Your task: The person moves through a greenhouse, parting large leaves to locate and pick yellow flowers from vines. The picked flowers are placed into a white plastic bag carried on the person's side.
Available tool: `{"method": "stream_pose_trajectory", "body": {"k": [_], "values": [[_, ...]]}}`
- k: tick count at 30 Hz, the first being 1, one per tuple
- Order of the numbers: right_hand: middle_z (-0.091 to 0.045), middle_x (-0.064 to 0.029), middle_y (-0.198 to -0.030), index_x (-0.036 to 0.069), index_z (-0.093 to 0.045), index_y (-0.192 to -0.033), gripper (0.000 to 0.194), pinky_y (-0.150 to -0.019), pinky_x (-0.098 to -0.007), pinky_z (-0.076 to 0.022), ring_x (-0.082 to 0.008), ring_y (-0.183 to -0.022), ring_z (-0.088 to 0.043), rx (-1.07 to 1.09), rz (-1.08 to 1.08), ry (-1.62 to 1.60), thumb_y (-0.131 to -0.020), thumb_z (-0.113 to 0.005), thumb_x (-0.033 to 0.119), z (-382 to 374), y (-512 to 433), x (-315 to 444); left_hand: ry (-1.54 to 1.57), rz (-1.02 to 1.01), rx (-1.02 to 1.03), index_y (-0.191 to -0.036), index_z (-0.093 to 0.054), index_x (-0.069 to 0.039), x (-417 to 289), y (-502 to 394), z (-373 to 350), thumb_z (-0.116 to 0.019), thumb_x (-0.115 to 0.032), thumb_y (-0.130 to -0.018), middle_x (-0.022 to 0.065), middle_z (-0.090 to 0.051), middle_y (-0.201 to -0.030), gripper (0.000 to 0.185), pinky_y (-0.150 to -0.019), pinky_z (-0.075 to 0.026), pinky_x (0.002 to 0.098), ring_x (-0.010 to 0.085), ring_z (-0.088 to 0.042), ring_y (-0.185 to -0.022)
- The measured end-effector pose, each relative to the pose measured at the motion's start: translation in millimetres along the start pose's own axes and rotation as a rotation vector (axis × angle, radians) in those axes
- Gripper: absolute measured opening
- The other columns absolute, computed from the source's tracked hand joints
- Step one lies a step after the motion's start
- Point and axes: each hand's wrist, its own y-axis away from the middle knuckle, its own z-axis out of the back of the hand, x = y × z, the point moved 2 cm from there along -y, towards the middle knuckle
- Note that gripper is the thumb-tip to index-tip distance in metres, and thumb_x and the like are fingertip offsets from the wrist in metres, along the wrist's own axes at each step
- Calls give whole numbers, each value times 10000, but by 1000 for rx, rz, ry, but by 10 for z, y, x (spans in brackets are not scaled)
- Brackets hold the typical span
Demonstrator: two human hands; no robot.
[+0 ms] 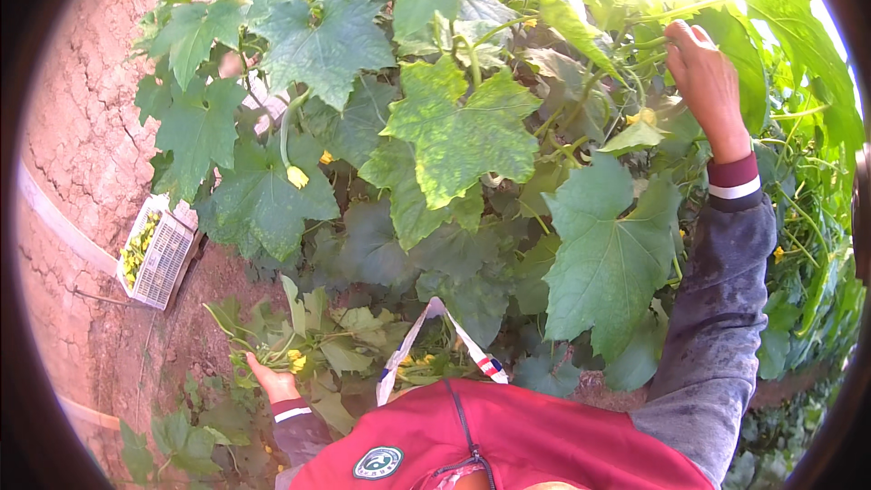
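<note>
My right hand (704,75) is raised at the upper right, its fingers closed around a green vine stem (650,44) among large lobed leaves. Low on the left, my left hand (272,380) holds a bunch of cut leafy stems (279,354) with a yellow flower (297,360) among them. Between the hands, broad leaves (463,129) of the vine fill the view. A slender green gourd (286,126) with a yellow blossom (297,177) at its tip hangs at the upper left. In front of my chest, a white strap (469,344) runs up from a container partly hidden by my jacket, with yellow flowers by it.
A white plastic crate (163,258) holding yellow flowers stands on cracked bare soil (88,116) at the left. Pale curved strips (61,221) cross that soil. Dense vines (810,218) rise along the right side, and low leaves (180,442) grow at the lower left.
</note>
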Motion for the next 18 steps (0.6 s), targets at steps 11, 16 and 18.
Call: {"method": "stream_pose_trajectory", "body": {"k": [11, 16, 18], "values": [[-654, -118, -918, 49, -584, -1157, 323, -756, -319, -485, -203, -828, -637, 26, -273, -159, -848, -560, 140, -168, 203, -1546, 40, 142, -116, -1247, -458, -46, -290, -725, 48, -485, -495, -886, 126, -535, -1187, 577, -922, -428, 455, 289, -542, -1042], [-612, -101, -1121, 15, -523, -1239, 382, -871, -254, -479, -169, -955, -629, -336, -1035, -1026, -864, -591, 48, 440, 975, -2199, -25, 110, -23, -1223, -479, -53, -202, -795, 175, -493, -493, -885, 115, -554, -1165, 555, -915, -430, 445, 276, -547, -1033], [-630, -85, -1118, 25, -535, -1219, 357, -828, -254, -482, -165, -942, -638, -261, -1090, -396, -900, -579, 179, 841, 1283, -1999, -33, 137, -95, -1201, -498, -59, -122, -731, 187, -508, -482, -882, 99, -571, -1141, 529, -906, -436, 434, 268, -551, -1026]]}}
